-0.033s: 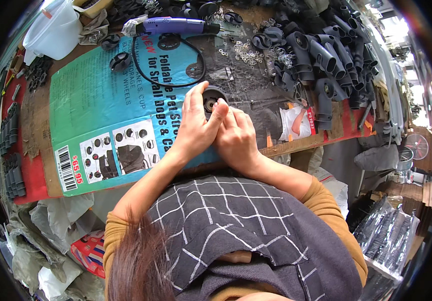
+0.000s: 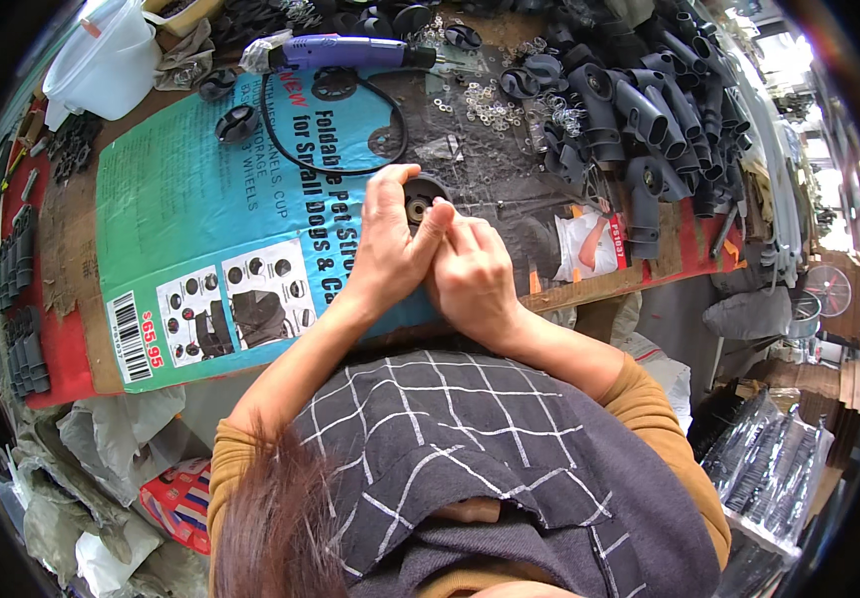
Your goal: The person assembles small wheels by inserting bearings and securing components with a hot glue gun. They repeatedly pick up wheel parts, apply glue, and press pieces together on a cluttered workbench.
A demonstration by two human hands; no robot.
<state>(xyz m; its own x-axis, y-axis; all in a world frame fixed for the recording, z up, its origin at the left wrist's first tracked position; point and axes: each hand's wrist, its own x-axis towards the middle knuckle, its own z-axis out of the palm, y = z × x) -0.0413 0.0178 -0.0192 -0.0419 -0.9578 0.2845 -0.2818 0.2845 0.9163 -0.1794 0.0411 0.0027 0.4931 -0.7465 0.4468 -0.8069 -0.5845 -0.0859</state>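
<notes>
Between my hands sits a black round part [image 2: 432, 187], cup-shaped, with a pale ringed hub at its middle. My left hand [image 2: 390, 234] is closed around its left side, fingers at the far rim and thumb across the near side. My right hand [image 2: 472, 269] is closed against its near right edge, with the fingers bent and the tips by the left thumb. Whatever those right fingers hold is hidden. Under both hands lies a printed blue-green cardboard sheet [image 2: 190, 199] on the worktable.
A purple electric screwdriver [image 2: 350, 52] lies beyond my hands, its black cord [image 2: 406, 130] looping toward them. Loose washers [image 2: 495, 105] are scattered at its right. Dark grey plastic fittings [image 2: 649, 120] pile up at the far right. A white bucket [image 2: 111, 65] stands at the far left.
My right fingers have curled in slightly against the round part. The rest looks the same.
</notes>
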